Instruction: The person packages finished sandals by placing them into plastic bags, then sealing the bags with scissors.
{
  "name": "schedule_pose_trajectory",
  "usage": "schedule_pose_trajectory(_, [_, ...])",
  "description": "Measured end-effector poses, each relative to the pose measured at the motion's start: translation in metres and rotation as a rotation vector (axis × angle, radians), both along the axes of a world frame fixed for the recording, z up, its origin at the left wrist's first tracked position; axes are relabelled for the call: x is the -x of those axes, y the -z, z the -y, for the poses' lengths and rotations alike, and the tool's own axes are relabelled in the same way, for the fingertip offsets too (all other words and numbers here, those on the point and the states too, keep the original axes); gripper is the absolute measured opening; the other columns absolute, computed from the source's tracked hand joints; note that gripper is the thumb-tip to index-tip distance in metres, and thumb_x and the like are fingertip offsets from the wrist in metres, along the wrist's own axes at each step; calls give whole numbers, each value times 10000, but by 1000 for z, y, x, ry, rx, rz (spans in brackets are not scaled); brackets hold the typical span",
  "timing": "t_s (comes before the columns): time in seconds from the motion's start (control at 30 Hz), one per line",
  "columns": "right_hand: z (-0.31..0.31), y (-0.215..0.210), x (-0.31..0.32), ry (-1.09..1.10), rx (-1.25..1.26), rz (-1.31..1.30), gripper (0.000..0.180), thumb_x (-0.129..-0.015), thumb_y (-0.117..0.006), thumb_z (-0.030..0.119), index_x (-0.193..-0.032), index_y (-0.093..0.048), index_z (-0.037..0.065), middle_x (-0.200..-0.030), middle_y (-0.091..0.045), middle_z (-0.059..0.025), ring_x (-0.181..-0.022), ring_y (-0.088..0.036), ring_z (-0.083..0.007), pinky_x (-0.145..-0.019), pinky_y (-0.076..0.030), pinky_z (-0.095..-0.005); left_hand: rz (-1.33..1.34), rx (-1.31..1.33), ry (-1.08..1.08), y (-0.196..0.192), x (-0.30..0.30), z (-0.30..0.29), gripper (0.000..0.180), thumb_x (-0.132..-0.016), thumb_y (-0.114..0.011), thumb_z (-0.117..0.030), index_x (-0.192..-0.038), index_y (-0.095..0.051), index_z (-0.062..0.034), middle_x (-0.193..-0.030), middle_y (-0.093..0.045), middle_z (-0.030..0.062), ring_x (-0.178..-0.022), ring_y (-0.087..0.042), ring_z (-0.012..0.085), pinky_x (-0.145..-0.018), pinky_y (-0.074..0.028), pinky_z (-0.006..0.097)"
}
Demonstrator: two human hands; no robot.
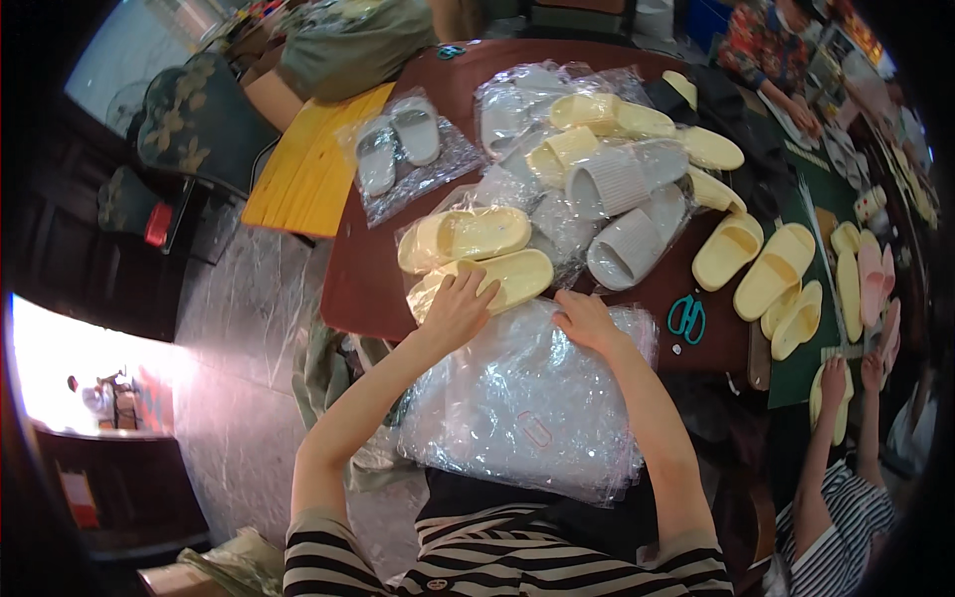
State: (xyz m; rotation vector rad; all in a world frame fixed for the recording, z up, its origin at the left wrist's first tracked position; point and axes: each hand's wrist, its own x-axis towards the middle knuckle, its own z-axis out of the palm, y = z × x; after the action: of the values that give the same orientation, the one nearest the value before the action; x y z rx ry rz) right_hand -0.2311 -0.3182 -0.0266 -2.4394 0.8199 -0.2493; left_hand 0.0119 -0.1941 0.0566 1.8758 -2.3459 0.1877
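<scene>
A pair of yellow slippers (512, 277) lies in a clear plastic bag at the near side of the table. My left hand (460, 310) rests on the nearer slipper, its fingers apart over the bagged sole. A thick stack of clear plastic bags (507, 398) spreads from the table's near edge over my lap. At the top edge of this stack, my right hand (587, 320) is closed on the plastic film, thumb and fingers bent; its fingertips are partly hidden. Just beyond lie grey slippers (627, 249) in clear bags.
More bagged yellow slippers (617, 117) are heaped farther back, with a grey bagged pair (398, 144) at left. Loose yellow slippers (771, 274) and teal scissors (686, 318) lie at right. Another person's hands (836, 383) handle slippers at a green mat (791, 388). A yellow board (308, 179) adjoins the table.
</scene>
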Motion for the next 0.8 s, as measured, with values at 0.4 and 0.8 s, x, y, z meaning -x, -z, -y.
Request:
schedule_pose_trajectory(0.4, [14, -3, 1, -82, -58, -69, 285, -884, -645, 226, -1050, -536, 21, -992, -633, -220, -936, -600, -444, -760, -469, -490, -634, 531, -532, 21, -72, -87, 250, -846, -625, -94, -1093, -605, -60, -1080, -594, 144, -1033, -569, 338, -886, -465, 430])
schedule_pose_trajectory(0.8, [15, -21, -13, -46, -155, -298, 304, -909, -636, 213, -1100, -512, 11, -999, -622, -245, -935, -595, -447, -790, -468, -464, -439, -353, -1924, 248, -104, -421, 892, -754, -711, -589, -1466, -419, -138, -1560, -285, 217, -1435, -245, 445, -1135, -288, 549])
